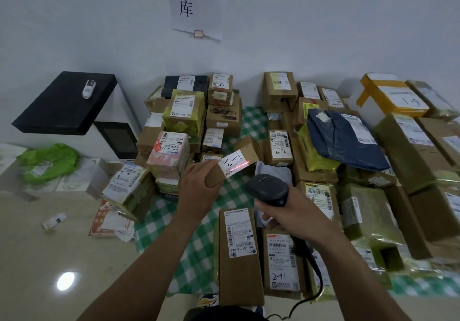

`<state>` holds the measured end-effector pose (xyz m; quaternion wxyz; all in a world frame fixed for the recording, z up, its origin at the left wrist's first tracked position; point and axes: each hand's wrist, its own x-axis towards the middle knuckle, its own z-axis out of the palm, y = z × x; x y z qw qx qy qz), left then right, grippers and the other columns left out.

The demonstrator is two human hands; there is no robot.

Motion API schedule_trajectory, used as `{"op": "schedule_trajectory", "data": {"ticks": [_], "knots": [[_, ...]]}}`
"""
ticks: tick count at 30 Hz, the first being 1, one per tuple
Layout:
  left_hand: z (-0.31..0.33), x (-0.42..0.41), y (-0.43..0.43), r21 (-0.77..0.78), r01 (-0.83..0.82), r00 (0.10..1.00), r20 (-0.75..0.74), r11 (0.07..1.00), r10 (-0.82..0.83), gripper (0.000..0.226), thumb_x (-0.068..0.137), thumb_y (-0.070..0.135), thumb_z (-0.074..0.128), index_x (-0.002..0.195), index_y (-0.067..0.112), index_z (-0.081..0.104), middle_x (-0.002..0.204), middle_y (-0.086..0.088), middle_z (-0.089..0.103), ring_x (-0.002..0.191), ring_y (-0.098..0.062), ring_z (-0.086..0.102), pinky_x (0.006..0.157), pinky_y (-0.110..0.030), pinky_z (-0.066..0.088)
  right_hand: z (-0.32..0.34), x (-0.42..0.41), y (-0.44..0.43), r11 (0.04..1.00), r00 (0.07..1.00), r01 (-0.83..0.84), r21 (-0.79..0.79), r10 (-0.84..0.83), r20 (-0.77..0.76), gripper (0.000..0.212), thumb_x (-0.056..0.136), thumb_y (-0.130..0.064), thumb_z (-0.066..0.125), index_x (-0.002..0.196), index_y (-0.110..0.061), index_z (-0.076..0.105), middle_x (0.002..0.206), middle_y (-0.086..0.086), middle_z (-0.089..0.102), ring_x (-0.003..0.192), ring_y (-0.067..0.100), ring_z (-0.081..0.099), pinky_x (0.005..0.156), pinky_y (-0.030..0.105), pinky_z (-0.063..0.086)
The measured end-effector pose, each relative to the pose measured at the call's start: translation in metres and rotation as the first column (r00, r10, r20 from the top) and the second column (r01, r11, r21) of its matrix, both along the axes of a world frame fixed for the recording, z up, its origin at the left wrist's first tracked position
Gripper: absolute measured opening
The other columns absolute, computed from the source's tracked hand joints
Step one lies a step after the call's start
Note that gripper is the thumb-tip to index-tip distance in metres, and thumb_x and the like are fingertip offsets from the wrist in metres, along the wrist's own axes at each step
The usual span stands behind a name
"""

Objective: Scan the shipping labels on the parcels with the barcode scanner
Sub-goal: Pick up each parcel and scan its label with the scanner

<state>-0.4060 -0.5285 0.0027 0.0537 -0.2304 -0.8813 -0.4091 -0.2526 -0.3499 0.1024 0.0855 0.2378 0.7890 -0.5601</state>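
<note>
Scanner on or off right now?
On. The scanner in the right hand throws a red line across the label of the box the left hand holds.

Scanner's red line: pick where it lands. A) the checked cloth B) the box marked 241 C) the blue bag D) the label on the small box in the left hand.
D: the red line crosses the white label on the small box that the left hand holds up before the scanner in the right hand.

A parcel room, brown boxes [240,271] with labels [238,231] piled on a green checked cloth [250,121], paper sign [196,4] on the wall [74,22]
</note>
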Motion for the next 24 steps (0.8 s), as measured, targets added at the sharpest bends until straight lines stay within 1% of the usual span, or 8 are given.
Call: {"op": "schedule_trajectory", "data": {"ticks": [4, 6, 9, 15, 18, 20, 22, 24], "knots": [[-0.003, 0.0, -0.001, 0.003, -0.014, 1.0, 0.009, 1.0, 0.013, 0.067, 0.077, 0.011, 0.087, 0.139, 0.01, 0.062, 0.132, -0.009, 0.067, 0.124, -0.029, 0.055, 0.102, -0.039, 0.044, 0.002, -0.001, -0.002, 1.0, 1.0, -0.025, -0.008, 0.025, -0.003, 0.03, 0.096, -0.034, 0.074, 0.119, -0.045, 0.058, 0.083, -0.004, 0.078, 0.076, 0.015, 0.077, 0.076, 0.033, 0.063], [-0.004, 0.0, -0.001, 0.003, -0.019, 1.0, 0.006, 1.0, 0.019, 0.067, 0.076, 0.011, 0.088, 0.138, 0.01, 0.062, 0.131, -0.009, 0.067, 0.123, -0.029, 0.055, 0.103, -0.043, 0.047, 0.003, -0.001, -0.003, 1.0, 1.0, -0.028, -0.006, 0.028, -0.004, 0.029, 0.096, -0.034, 0.074, 0.116, -0.047, 0.057, 0.082, -0.004, 0.078, 0.075, 0.015, 0.077, 0.074, 0.03, 0.062], [-0.008, -0.002, 0.0, -0.005, -0.031, 0.999, 0.017, 1.0, 0.031, 0.068, 0.077, 0.013, 0.088, 0.14, 0.01, 0.061, 0.133, -0.01, 0.066, 0.124, -0.029, 0.055, 0.102, -0.042, 0.047, 0.004, -0.002, -0.002, 0.999, 0.999, -0.042, -0.006, 0.042, 0.001, 0.029, 0.097, -0.034, 0.073, 0.113, -0.049, 0.055, 0.082, -0.007, 0.078, 0.076, 0.013, 0.077, 0.071, 0.026, 0.061], [-0.014, -0.002, 0.01, 0.019, -0.031, 0.999, 0.03, 0.999, 0.03, 0.064, 0.076, 0.015, 0.09, 0.135, 0.009, 0.065, 0.131, -0.01, 0.068, 0.119, -0.026, 0.059, 0.101, -0.039, 0.049, 0.001, 0.0, 0.004, 0.997, 1.0, 0.016, -0.073, -0.018, -0.016, 0.031, 0.096, -0.023, 0.075, 0.116, -0.041, 0.059, 0.085, -0.001, 0.078, 0.076, 0.019, 0.077, 0.062, 0.019, 0.058], [-0.017, -0.001, 0.024, 0.094, -0.044, 0.977, 0.214, 0.995, 0.023, 0.062, 0.076, 0.02, 0.09, 0.133, 0.013, 0.067, 0.125, -0.001, 0.067, 0.112, -0.016, 0.061, 0.095, -0.023, 0.05, -0.002, 0.003, 0.013, 0.987, 0.992, 0.124, -0.098, -0.127, -0.023, 0.029, 0.096, -0.024, 0.075, 0.12, -0.036, 0.062, 0.094, -0.002, 0.077, 0.072, 0.016, 0.077, 0.059, 0.018, 0.055], [-0.017, 0.004, 0.037, 0.173, -0.097, 0.907, 0.421, 0.98, 0.015, 0.058, 0.078, 0.024, 0.09, 0.132, 0.018, 0.068, 0.119, 0.006, 0.066, 0.107, -0.011, 0.061, 0.084, -0.012, 0.047, -0.005, 0.006, 0.023, 0.98, 0.983, 0.183, -0.082, -0.185, -0.017, 0.031, 0.096, -0.028, 0.075, 0.124, -0.034, 0.063, 0.097, -0.004, 0.077, 0.071, 0.019, 0.077, 0.063, 0.024, 0.057], [-0.016, 0.011, 0.053, 0.25, -0.134, 0.781, 0.623, 0.959, -0.053, 0.056, 0.084, 0.032, 0.086, 0.135, 0.021, 0.066, 0.117, 0.005, 0.066, 0.106, -0.012, 0.064, 0.082, -0.018, 0.051, -0.007, 0.01, 0.033, 0.967, 0.97, 0.24, -0.079, -0.243, -0.017, 0.032, 0.096, -0.027, 0.074, 0.126, -0.028, 0.064, 0.089, -0.004, 0.075, 0.062, 0.015, 0.073, 0.058, 0.022, 0.054], [-0.016, 0.02, 0.07, 0.264, -0.083, 0.701, 0.701, 0.961, -0.132, 0.051, 0.091, 0.038, 0.078, 0.137, 0.021, 0.062, 0.117, 0.003, 0.067, 0.104, -0.013, 0.066, 0.084, -0.027, 0.056, -0.009, 0.013, 0.042, 0.953, 0.956, 0.291, -0.084, -0.293, -0.017, 0.029, 0.096, -0.023, 0.074, 0.124, -0.023, 0.066, 0.082, -0.002, 0.072, 0.056, 0.011, 0.068, 0.051, 0.017, 0.049]]}}
